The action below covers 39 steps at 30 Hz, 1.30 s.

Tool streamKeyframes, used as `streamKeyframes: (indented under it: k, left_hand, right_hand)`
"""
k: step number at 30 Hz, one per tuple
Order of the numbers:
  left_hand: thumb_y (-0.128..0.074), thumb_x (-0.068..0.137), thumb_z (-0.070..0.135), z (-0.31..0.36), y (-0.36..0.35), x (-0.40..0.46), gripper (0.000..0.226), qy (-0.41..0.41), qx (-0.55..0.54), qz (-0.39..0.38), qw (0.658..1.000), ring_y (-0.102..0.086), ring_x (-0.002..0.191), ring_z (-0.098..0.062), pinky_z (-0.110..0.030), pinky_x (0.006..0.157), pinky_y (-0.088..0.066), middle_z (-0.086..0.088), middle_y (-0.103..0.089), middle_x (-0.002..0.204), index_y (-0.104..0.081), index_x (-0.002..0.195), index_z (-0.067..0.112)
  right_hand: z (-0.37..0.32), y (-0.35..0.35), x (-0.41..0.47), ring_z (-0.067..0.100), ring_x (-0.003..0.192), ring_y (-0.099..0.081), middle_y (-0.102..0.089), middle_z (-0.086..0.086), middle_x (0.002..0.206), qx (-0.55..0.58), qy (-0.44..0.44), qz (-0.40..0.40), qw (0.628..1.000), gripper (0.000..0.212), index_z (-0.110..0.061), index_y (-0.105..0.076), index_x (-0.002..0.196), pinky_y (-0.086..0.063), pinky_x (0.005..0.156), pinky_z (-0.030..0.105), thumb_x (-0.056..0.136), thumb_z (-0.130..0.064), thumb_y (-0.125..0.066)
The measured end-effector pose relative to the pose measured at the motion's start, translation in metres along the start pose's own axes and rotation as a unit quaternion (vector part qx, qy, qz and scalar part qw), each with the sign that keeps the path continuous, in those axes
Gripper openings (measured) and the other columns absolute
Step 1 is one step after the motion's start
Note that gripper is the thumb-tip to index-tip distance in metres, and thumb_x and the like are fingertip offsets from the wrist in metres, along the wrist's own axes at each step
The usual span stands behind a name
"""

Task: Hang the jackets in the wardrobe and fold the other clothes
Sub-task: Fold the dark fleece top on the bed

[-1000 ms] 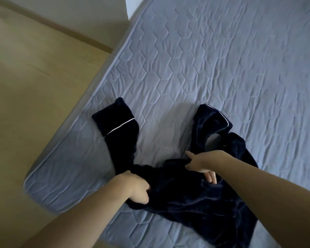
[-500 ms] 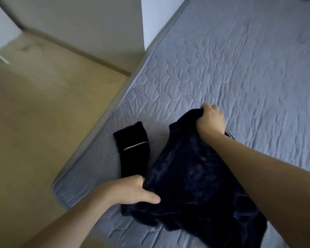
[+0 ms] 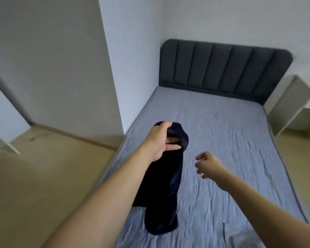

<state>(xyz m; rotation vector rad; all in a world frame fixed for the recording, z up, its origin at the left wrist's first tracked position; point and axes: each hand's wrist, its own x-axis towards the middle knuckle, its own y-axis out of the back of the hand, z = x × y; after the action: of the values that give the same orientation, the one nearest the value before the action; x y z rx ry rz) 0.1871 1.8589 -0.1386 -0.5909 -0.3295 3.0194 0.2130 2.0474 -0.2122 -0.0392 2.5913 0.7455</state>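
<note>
A dark navy plush garment (image 3: 166, 185) hangs in a long bunch above the left part of the bed (image 3: 240, 158). My left hand (image 3: 159, 140) grips its top end, fingers curled into the fabric, and its lower end reaches the grey quilted cover near the bed's front. To the right of the garment my right hand (image 3: 206, 164) hovers over the cover, fingers loosely curled, holding nothing and apart from the fabric.
A dark padded headboard (image 3: 222, 68) closes the far end of the bed. A white wall panel (image 3: 52, 59) stands at the left beside the wooden floor (image 3: 43, 176). A pale bedside unit (image 3: 290, 104) is at the right.
The garment has been lifted off the bed and now hangs from my left hand. My right hand has let go of it. The view has tilted up toward the headboard.
</note>
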Motion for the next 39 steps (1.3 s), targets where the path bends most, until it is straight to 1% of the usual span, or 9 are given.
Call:
streamKeyframes:
  k: [6, 9, 12, 16, 19, 23, 26, 32, 39]
  left_hand:
    - [-0.043, 0.09, 0.049, 0.072, -0.11, -0.062, 0.043, -0.161, 0.336, 0.028, 0.927, -0.059, 0.093, -0.027, -0.041, 0.085, -0.047, -0.004, -0.065, 0.089, -0.065, 0.086, 0.012]
    - [-0.041, 0.089, 0.045, 0.1, -0.135, -0.087, 0.044, -0.25, 0.438, 0.053, 0.862, -0.053, 0.09, -0.032, -0.048, 0.088, -0.038, -0.001, -0.053, 0.066, -0.045, 0.059, 0.013]
    - [-0.036, 0.095, 0.039, 0.12, -0.133, -0.1, 0.047, -0.332, 0.541, 0.067, 0.77, -0.05, 0.08, -0.027, -0.049, 0.095, -0.03, -0.003, -0.049, 0.064, -0.04, 0.055, 0.013]
    - [-0.018, 0.091, 0.067, 0.114, -0.082, -0.095, 0.07, -0.23, 0.742, 0.043, 0.628, -0.034, 0.133, -0.037, -0.055, 0.11, -0.019, -0.009, -0.058, 0.126, -0.065, 0.111, 0.02]
    - [-0.023, 0.07, 0.091, 0.077, -0.047, -0.089, 0.102, -0.092, 0.861, -0.034, 0.499, -0.002, 0.149, -0.025, -0.049, 0.116, -0.012, -0.002, -0.028, 0.158, -0.038, 0.148, 0.026]
    - [-0.04, 0.092, 0.056, 0.074, -0.044, -0.093, 0.052, -0.258, 0.884, -0.065, 0.385, -0.043, 0.128, -0.027, -0.042, 0.109, -0.026, -0.005, -0.064, 0.117, -0.068, 0.111, 0.018]
    - [-0.049, 0.091, 0.025, 0.1, -0.04, -0.107, 0.019, -0.408, 0.86, 0.012, 0.306, -0.06, 0.083, -0.026, -0.035, 0.074, -0.042, -0.003, -0.065, 0.093, -0.065, 0.098, 0.018]
    - [-0.057, 0.076, 0.001, 0.097, -0.058, -0.129, 0.075, -0.409, 0.811, 0.22, 0.356, -0.038, 0.066, -0.023, -0.03, 0.046, -0.033, -0.019, -0.031, 0.118, -0.021, 0.139, 0.018]
    - [-0.045, 0.088, 0.012, 0.097, -0.074, -0.143, 0.022, -0.082, 0.911, 0.182, 0.362, -0.047, 0.087, -0.024, -0.029, 0.056, -0.031, -0.001, -0.056, 0.101, -0.059, 0.104, 0.018]
  right_hand:
    - [-0.026, 0.056, -0.085, 0.003, 0.08, -0.066, -0.064, -0.005, 0.104, 0.088, 0.095, -0.076, 0.989, 0.039, -0.024, -0.05, 0.113, -0.051, 0.057, 0.015, 0.082, -0.033, -0.073]
    - [-0.054, 0.082, -0.1, 0.019, 0.088, -0.067, -0.068, -0.001, 0.101, 0.088, 0.154, 0.027, 0.984, 0.038, -0.023, -0.058, 0.109, -0.056, 0.075, 0.032, 0.08, -0.046, -0.068]
    - [-0.077, 0.106, -0.109, 0.03, 0.07, -0.06, -0.061, 0.005, 0.074, -0.01, 0.182, 0.193, 0.964, 0.017, -0.013, -0.054, 0.078, -0.043, 0.056, 0.032, 0.085, -0.026, -0.047]
    - [-0.102, 0.15, -0.117, 0.025, 0.079, -0.051, -0.056, 0.005, 0.091, 0.105, 0.184, 0.349, 0.913, 0.021, -0.007, -0.054, 0.098, -0.039, 0.068, 0.032, 0.086, -0.009, -0.037]
    - [-0.124, 0.175, -0.124, 0.022, 0.083, -0.053, -0.057, -0.001, 0.093, 0.169, 0.21, 0.377, 0.886, 0.038, -0.023, -0.056, 0.106, -0.046, 0.072, 0.035, 0.082, -0.006, -0.033]
    - [-0.129, 0.199, -0.123, 0.018, 0.074, -0.053, -0.062, 0.002, 0.097, 0.194, 0.175, 0.404, 0.877, 0.031, -0.025, -0.055, 0.096, -0.042, 0.067, 0.031, 0.083, -0.008, -0.032]
    - [-0.113, 0.218, -0.119, 0.03, 0.093, -0.055, -0.052, 0.01, 0.12, 0.154, 0.12, 0.415, 0.889, 0.039, -0.018, -0.058, 0.114, -0.044, 0.078, 0.034, 0.087, -0.007, -0.032]
    - [-0.082, 0.22, -0.12, 0.028, 0.068, -0.053, -0.061, 0.009, 0.086, -0.126, 0.208, 0.405, 0.882, 0.025, -0.014, -0.057, 0.09, -0.038, 0.059, 0.031, 0.078, -0.008, -0.036]
    - [-0.07, 0.21, -0.126, 0.029, 0.085, -0.052, -0.061, 0.013, 0.117, -0.428, 0.114, 0.196, 0.875, 0.034, -0.015, -0.059, 0.106, -0.042, 0.073, 0.035, 0.085, -0.032, -0.04]
